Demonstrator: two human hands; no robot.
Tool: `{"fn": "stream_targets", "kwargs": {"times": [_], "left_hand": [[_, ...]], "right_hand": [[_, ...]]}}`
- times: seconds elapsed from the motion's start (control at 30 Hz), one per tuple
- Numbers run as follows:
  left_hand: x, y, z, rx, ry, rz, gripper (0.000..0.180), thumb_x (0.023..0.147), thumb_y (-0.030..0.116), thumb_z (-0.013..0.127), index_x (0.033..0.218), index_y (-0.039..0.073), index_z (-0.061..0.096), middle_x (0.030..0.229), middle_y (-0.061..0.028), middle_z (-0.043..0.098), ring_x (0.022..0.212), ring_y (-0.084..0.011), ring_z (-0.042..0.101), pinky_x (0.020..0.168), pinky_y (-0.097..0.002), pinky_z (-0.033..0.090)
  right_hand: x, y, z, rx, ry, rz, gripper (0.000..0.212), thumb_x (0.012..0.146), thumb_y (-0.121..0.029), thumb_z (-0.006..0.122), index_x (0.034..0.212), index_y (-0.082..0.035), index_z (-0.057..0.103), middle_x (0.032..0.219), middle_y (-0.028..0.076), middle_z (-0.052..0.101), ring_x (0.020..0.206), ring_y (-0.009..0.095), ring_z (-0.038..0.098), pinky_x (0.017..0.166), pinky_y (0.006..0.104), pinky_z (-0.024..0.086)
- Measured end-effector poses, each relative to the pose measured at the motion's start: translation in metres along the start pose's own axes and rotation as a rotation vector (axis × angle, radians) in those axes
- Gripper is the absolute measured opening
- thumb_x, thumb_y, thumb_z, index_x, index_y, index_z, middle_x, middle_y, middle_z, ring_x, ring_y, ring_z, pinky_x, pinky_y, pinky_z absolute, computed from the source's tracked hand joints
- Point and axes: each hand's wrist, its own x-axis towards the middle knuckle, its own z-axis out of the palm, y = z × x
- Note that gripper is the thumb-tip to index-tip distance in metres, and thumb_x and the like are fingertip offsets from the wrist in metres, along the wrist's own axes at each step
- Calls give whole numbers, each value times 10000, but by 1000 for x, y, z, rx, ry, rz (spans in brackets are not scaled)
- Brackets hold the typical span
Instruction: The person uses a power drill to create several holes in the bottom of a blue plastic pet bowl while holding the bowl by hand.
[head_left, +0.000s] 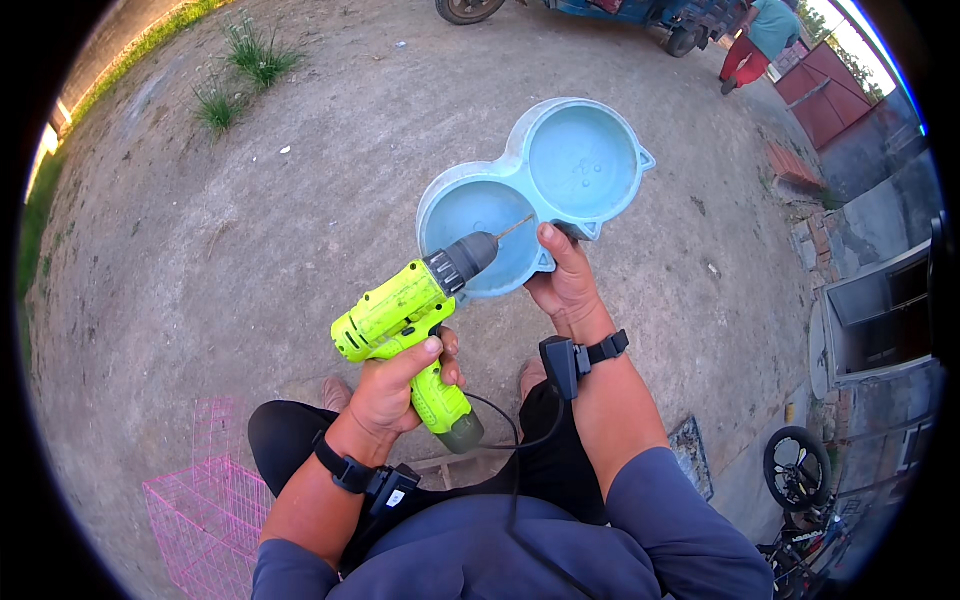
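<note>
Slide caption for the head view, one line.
Left hand grips a green drill, its bit near the blue double bowl held in the right hand.

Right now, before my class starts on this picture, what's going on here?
A person is holding a green drill in the left hand and a blue double bowl in the right hand. The drill's bit points over the nearer bowl; whether it touches is hard to tell. A pink wire cage stands on the ground at the lower left, and another person is farther off at the upper right.
</note>
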Motion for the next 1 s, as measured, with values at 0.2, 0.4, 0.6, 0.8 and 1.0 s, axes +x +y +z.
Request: {"fn": "stream_targets", "kwargs": {"times": [0.2, 0.4, 0.6, 0.8, 1.0], "left_hand": [[1, -1, -1, 9, -5, 9, 397, 887, 126, 631, 1258, 48, 516, 940, -76, 624, 689, -168, 616, 700, -379, 560], [1, -1, 0, 7, -2, 8, 395, 888, 128, 629, 1257, 50, 516, 942, -77, 624, 690, -168, 615, 696, -376, 558], [1, -1, 2, -1, 4, -2, 391, 889, 128, 626, 1258, 54, 523, 941, -74, 624, 691, -170, 612, 701, -379, 556], [0, -1, 0, -4, 28, -8, 399, 883, 124, 627, 1268, 66, 539, 936, -74, 620, 689, -187, 608, 705, -396, 547], [1, -1, -1, -6, 25, -8, 400, 881, 125, 627, 1269, 70, 543, 936, -73, 621, 694, -192, 608, 707, -403, 544]], "right_hand": [[1, 0, -4, -44, -4, 2, 704, 806, -328, 774, 1367, -60, 445, 1269, 103, 579, 1170, 261, 573, 987, 469, 485], [0, 0, 2, 57, 2, -11, 605, 814, -212, 783, 1311, -65, 472, 1178, 84, 619, 1047, 221, 642, 853, 403, 560], [1, -1, 1, 62, 10, -8, 614, 807, -209, 791, 1312, -69, 472, 1195, 78, 610, 1074, 213, 628, 866, 401, 552], [2, 2, -2, -5, 18, -7, 684, 801, -290, 788, 1354, -71, 451, 1258, 91, 585, 1149, 247, 585, 952, 453, 503], [2, 3, -3, -38, 27, -7, 710, 802, -330, 782, 1371, -71, 445, 1281, 99, 579, 1180, 262, 569, 986, 479, 484]]}}
